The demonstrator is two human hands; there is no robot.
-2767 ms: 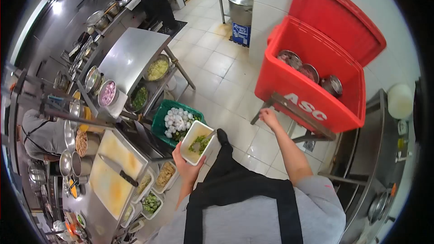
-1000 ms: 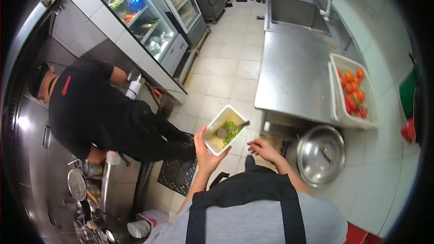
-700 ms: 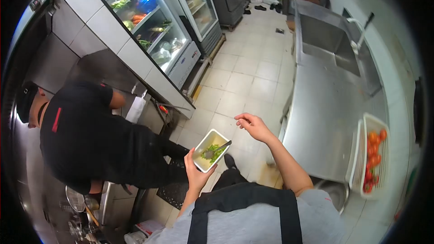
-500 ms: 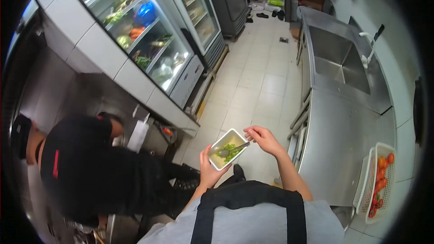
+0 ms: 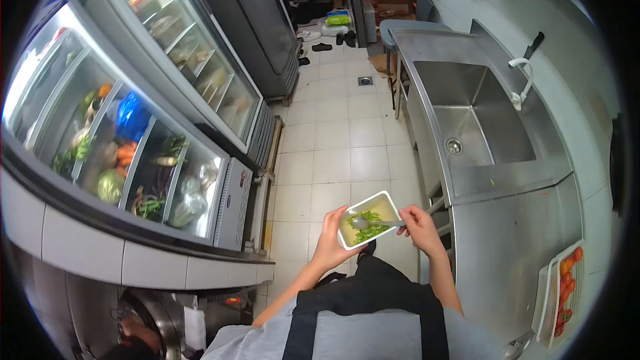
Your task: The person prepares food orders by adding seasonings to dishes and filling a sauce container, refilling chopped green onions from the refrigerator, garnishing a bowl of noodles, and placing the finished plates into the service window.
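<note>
So a white container (image 5: 381, 205) is being held up in mid-air, right in front of the black apron (image 5: 373, 299), over the tiled floor (image 5: 327, 160). It's tipped a bit, so some chopped greens (image 5: 369, 232) can be seen inside, spread over the bottom. A metal spoon (image 5: 379, 223) is laid across them, bowl end in the greens, handle poking out over the rim. The container is gripped at its side by the left hand (image 5: 330, 243), fingers wrapped on the outer wall. The spoon's handle end is pinched in the fingers of the right hand (image 5: 420, 228), just beside the rim.

Off to the right, a steel counter (image 5: 493, 227) is fitted with a sink (image 5: 460, 103), and tomatoes (image 5: 566, 287) are kept in a white basket (image 5: 543, 293) near its close end. On the left, veggies and a blue bag (image 5: 131, 117) are stored in a glass-door fridge (image 5: 227, 207). A co-worker's forearm (image 5: 140, 335) can be spotted bottom left, mostly cut off.
</note>
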